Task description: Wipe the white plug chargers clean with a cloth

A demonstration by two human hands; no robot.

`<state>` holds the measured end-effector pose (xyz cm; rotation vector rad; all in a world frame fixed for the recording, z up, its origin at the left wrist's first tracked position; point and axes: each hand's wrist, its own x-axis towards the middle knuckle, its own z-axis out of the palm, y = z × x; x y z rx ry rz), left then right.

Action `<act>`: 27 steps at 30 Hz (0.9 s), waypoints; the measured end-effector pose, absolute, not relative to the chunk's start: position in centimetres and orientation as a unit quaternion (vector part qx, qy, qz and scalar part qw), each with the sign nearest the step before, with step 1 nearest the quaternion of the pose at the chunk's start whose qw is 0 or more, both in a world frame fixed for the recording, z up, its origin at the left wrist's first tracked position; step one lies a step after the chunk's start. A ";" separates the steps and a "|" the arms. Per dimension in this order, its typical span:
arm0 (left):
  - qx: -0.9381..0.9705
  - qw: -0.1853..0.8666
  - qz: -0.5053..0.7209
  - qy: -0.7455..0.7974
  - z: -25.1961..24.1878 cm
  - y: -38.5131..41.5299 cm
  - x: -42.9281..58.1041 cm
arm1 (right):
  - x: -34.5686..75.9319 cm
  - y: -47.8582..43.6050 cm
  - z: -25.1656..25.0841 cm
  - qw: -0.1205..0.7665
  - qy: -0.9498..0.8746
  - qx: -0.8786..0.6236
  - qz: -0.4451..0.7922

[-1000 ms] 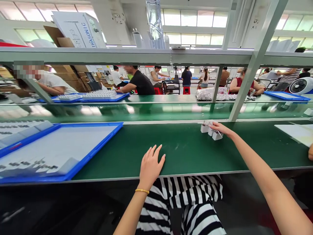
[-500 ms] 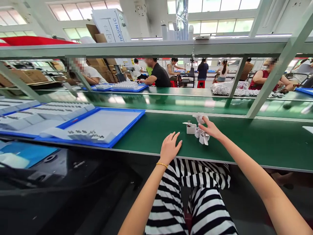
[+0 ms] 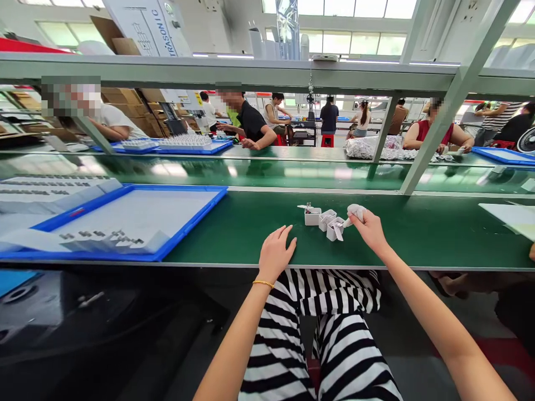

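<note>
My right hand (image 3: 370,229) pinches a crumpled white bundle (image 3: 356,211); its material is not clear. The bundle is just right of three small white plastic housings standing close together on the green work surface (image 3: 242,234). The left housing (image 3: 312,217) has metal pins sticking up and a white piece across its top. The middle housing (image 3: 326,221) sits between the others, and a white flap hangs over the front of the right housing (image 3: 335,229). My left hand (image 3: 276,252) lies with fingers apart at the surface's near edge, left of the housings, holding nothing.
On the left, a blue-rimmed tray (image 3: 193,221) holds a row of white housings (image 3: 112,240). Further left are more rows of housings (image 3: 54,192). A slanted metal post (image 3: 438,133) rises behind the surface. A white panel (image 3: 507,217) lies at right. Several people work beyond the frame.
My right hand has moved from over the housings to their right side, carrying the white bundle. My left hand stays at the edge. The view has swung to the right.
</note>
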<state>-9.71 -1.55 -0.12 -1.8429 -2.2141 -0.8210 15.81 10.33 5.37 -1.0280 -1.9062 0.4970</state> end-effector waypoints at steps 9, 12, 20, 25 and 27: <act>-0.611 0.069 -0.276 -0.739 -0.1 -1.7 -9.6 | 14.2 7.8 6.2 0.231 -0.841 -0.489 -0.024; -0.610 0.067 -0.278 -0.739 0.0 -1.6 -9.6 | 13.7 7.7 6.3 0.217 -0.842 -0.495 0.009; -0.693 -0.050 -0.343 -0.632 0.8 -2.3 -8.9 | 13.8 7.6 6.2 0.202 -0.877 -0.436 0.017; -0.716 -0.200 -0.400 -0.537 1.2 -1.8 -5.9 | 14.5 5.9 6.2 0.201 -0.922 -0.330 0.020; -0.713 -0.230 -0.428 -0.505 1.0 -1.1 -4.9 | 14.8 5.2 6.3 0.196 -0.936 -0.291 0.011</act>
